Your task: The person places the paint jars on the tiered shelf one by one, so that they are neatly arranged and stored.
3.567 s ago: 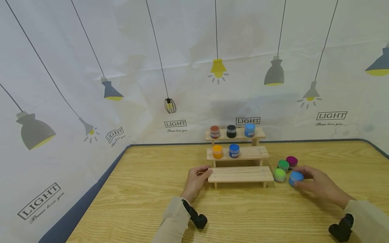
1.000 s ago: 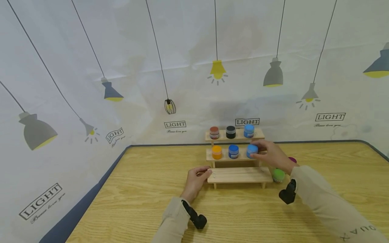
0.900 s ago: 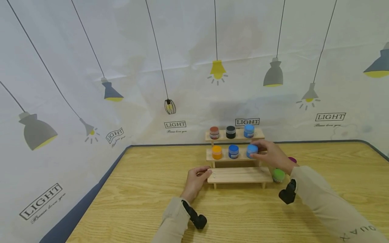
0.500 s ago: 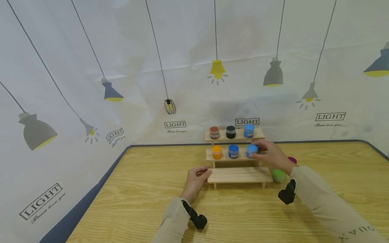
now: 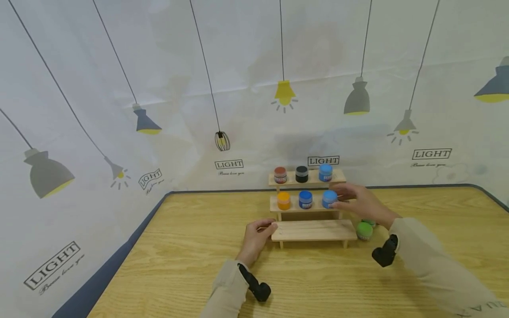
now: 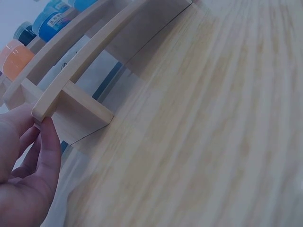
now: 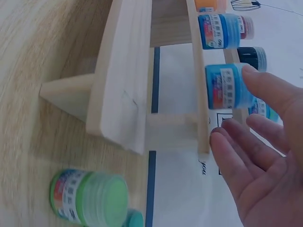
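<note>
A three-step wooden display rack (image 5: 314, 230) stands on the table. My left hand (image 5: 256, 240) pinches the left end of its lowest step between thumb and fingers, as the left wrist view also shows. On the middle step, a light blue paint jar (image 5: 329, 199) stands upright at the right end. My right hand (image 5: 363, 205) is right beside that jar, fingers loosely extended and spread from it; the thumb (image 7: 267, 87) lies at the lid, and whether it touches cannot be told. An orange jar (image 5: 283, 200) and a dark blue jar (image 5: 305, 200) share this step.
The top step bears a red-brown jar (image 5: 280, 175), a black jar (image 5: 301, 174) and another light blue jar (image 5: 325, 173). Right of the rack, a light green jar (image 5: 364, 231) and a darker green jar (image 5: 369, 221) stand on the table (image 5: 191, 247). A lamp-printed cloth hangs behind.
My right hand carried the light blue jar from the table to the middle step, then loosened its fingers and drew slightly right. My left hand stays at the rack. The purple jar is now hidden.
</note>
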Action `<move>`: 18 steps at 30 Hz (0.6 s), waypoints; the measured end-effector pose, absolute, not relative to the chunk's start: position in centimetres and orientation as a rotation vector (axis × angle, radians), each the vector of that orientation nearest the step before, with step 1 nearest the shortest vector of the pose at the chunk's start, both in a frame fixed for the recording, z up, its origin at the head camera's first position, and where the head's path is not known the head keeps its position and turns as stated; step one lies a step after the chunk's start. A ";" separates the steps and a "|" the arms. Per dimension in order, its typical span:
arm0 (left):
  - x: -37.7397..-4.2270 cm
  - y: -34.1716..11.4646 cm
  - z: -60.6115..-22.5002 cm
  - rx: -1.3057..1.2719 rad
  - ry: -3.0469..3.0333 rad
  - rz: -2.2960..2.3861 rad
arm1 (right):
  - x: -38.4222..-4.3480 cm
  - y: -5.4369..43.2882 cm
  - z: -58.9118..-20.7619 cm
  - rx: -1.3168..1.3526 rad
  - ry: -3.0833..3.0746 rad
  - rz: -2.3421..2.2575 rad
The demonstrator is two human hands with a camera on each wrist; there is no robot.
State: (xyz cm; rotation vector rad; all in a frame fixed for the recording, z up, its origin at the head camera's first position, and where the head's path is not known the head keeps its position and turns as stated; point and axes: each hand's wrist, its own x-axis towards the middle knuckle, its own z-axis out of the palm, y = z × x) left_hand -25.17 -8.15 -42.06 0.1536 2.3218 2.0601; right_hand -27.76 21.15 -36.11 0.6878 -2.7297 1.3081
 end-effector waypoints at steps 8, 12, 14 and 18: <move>-25.2 -8.2 -42.0 0.142 2.322 2.061 | -26.6 23.8 -35.2 0.592 -2.758 1.243; -25.2 -8.2 -42.0 0.140 2.325 2.059 | -25.9 25.3 -35.1 0.581 -2.741 1.209; -25.2 -8.1 -42.0 0.136 2.322 2.060 | -25.6 25.9 -35.1 0.568 -2.735 1.171; -25.2 -8.1 -42.1 0.131 2.314 2.063 | -25.2 26.9 -35.2 0.518 -2.738 1.107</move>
